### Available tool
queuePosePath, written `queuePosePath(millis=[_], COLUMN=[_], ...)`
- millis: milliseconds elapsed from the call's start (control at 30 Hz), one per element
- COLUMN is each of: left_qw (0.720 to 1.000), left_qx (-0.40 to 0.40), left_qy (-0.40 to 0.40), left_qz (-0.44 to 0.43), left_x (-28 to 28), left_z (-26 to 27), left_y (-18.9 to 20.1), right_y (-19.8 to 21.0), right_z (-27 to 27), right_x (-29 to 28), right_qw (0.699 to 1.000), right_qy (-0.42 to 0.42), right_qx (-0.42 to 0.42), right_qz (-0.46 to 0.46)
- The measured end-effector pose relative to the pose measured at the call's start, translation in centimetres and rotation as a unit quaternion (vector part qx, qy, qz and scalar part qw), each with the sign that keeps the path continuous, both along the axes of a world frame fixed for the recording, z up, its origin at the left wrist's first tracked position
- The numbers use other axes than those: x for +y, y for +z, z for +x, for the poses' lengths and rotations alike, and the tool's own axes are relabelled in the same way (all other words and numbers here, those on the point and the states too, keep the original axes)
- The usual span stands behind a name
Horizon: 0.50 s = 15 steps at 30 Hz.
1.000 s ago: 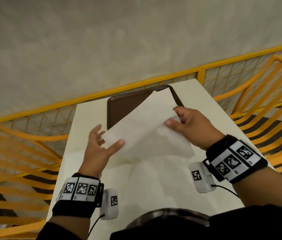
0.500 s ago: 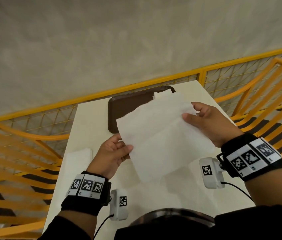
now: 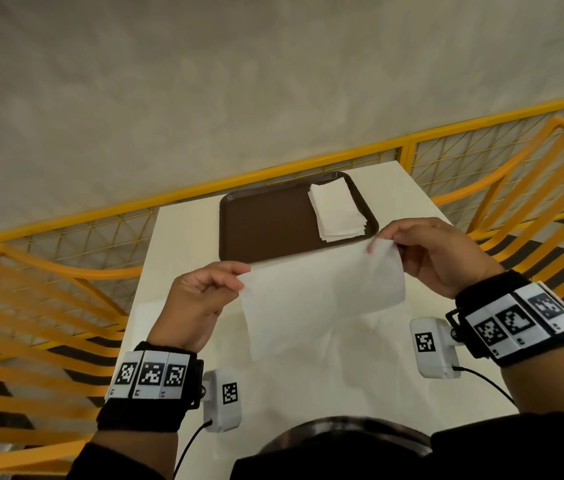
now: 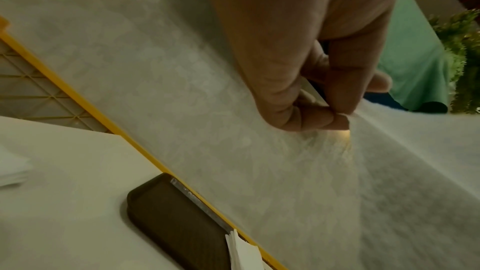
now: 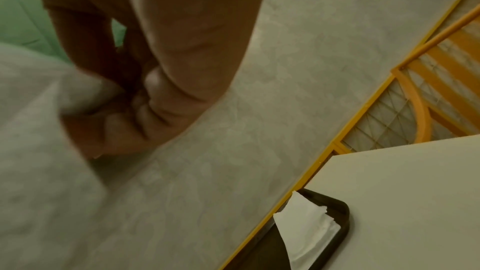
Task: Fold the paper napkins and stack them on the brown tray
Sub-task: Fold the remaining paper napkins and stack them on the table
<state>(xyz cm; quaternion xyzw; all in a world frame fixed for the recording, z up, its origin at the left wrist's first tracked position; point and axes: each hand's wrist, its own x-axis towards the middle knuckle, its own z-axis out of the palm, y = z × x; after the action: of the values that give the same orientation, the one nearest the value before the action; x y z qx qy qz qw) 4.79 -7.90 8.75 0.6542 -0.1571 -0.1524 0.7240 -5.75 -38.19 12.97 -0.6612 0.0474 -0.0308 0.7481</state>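
I hold a white paper napkin [image 3: 322,299] spread in the air over the white table [image 3: 183,237]. My left hand [image 3: 200,296] pinches its left top corner, seen close in the left wrist view [image 4: 335,114]. My right hand [image 3: 429,254] pinches the right top corner, blurred in the right wrist view [image 5: 109,106]. The sheet [image 4: 389,171] hangs down toward me between both hands. Beyond it lies the brown tray [image 3: 266,223], with a stack of folded napkins [image 3: 337,209] on its right side. The tray [image 5: 342,213] and the stack [image 5: 306,231] also show in the right wrist view.
More flat white napkins [image 3: 148,313] lie on the table at the left, partly behind my left hand. A yellow mesh railing [image 3: 308,168] runs along the table's far edge, and yellow chair backs [image 3: 31,306] flank both sides. A grey wall rises behind.
The napkin has dropped from in front of the tray to a lower, flatter spread; my left hand moved up to pinch its corner and the tray's stack came into view.
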Motion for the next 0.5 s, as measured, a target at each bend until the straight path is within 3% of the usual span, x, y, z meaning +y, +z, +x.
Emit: queuePosePath(millis=[133, 200, 267, 333, 400, 433, 500], left_qw=[1.0, 0.998, 0.99, 0.958, 0.899, 0.877, 0.867], left_qx=[-0.017, -0.046, -0.092, -0.18, -0.287, -0.321, -0.344], left_qy=[0.006, 0.009, -0.002, -0.028, -0.045, -0.044, -0.024], left_qz=[-0.002, 0.034, 0.111, 0.223, 0.326, 0.354, 0.359], left_x=[0.6, 0.8, 0.9, 1.0, 0.8, 0.6, 0.4], left_z=[-0.4, -0.7, -1.3, -2.2, -3.2, -3.8, -4.9], left_y=[0.5, 1.0, 1.3, 1.1, 0.0, -0.7, -2.1], right_y=[0.4, 0.5, 0.6, 0.5, 0.3, 0.3, 0.0], right_z=[-0.5, -0.6, -0.5, -0.3, -0.2, -0.3, -0.4], right_x=[1.0, 2.0, 3.1, 4.3, 5.7, 6.4, 7.7], right_qw=[0.99, 0.956, 0.899, 0.835, 0.785, 0.769, 0.748], right_qy=[-0.023, -0.034, -0.034, 0.004, 0.045, 0.059, 0.085], right_qx=[-0.041, -0.108, -0.195, -0.274, -0.314, -0.323, -0.337], right_qz=[-0.132, -0.27, -0.391, -0.478, -0.533, -0.548, -0.565])
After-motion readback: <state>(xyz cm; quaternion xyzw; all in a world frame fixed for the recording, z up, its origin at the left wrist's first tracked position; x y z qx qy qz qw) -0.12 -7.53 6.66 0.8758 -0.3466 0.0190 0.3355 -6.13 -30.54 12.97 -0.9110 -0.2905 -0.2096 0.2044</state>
